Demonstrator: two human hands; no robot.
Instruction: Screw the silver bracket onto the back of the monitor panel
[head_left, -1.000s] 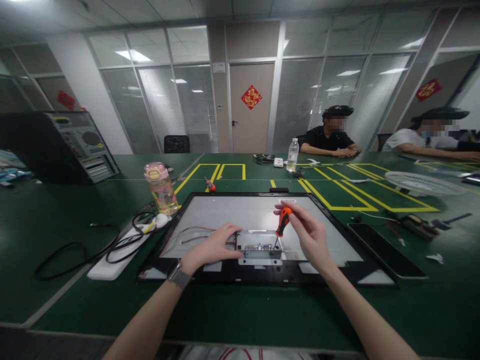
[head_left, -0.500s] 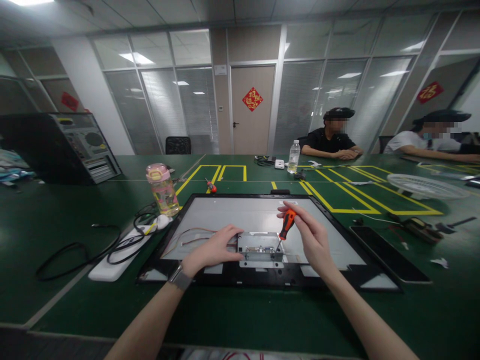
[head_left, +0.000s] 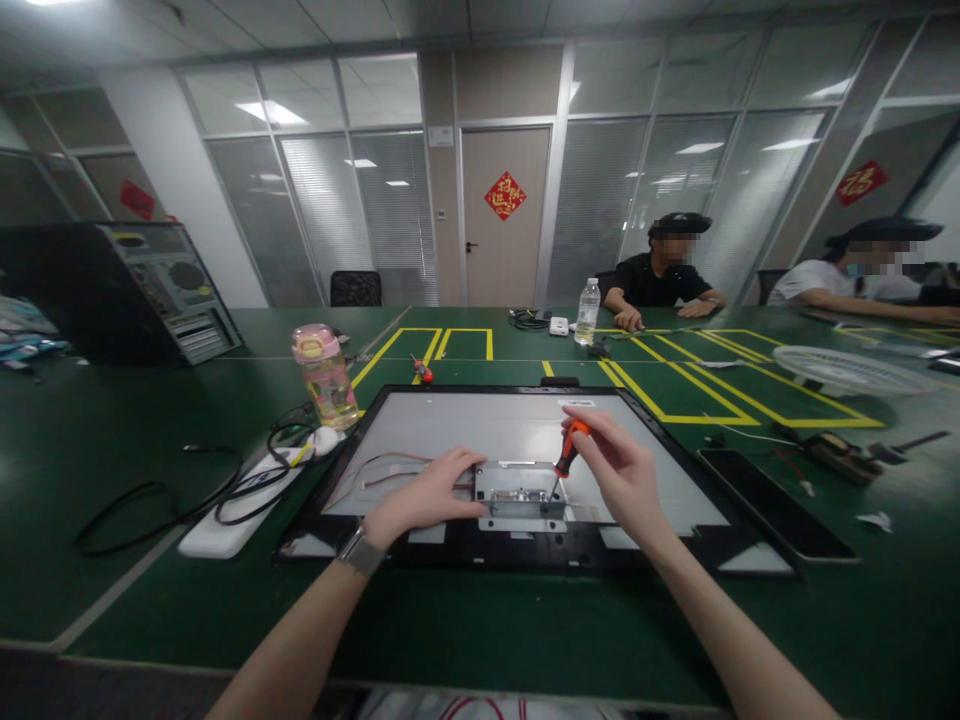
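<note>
A flat monitor panel (head_left: 465, 420) with a black frame lies back side up in front of me. On its near middle sits a metal bracket (head_left: 517, 480) with video connector ports. My left hand (head_left: 431, 492) holds the bracket's left end between thumb and fingers, steady against the panel. An orange-and-black screwdriver (head_left: 571, 450) is gripped by the handle in my right hand (head_left: 619, 465). Its shaft slants down to the right part of the bracket beside the ports; the tip's exact seat is too small to make out. Thin wires (head_left: 375, 470) run left from the bracket.
Left of the panel are a power strip (head_left: 232, 510) with black cables and a pink-lidded bottle (head_left: 326, 375). A red-handled screwdriver (head_left: 422, 370) lies beyond. A black phone-like slab (head_left: 772, 505) lies to the right. A computer case (head_left: 112, 290) stands far left; two people sit opposite.
The screwdriver handle has shifted slightly left and my right fingers have curled differently round it. My left hand keeps its place. Across the table, the person in black has moved one hand toward the water bottle.
</note>
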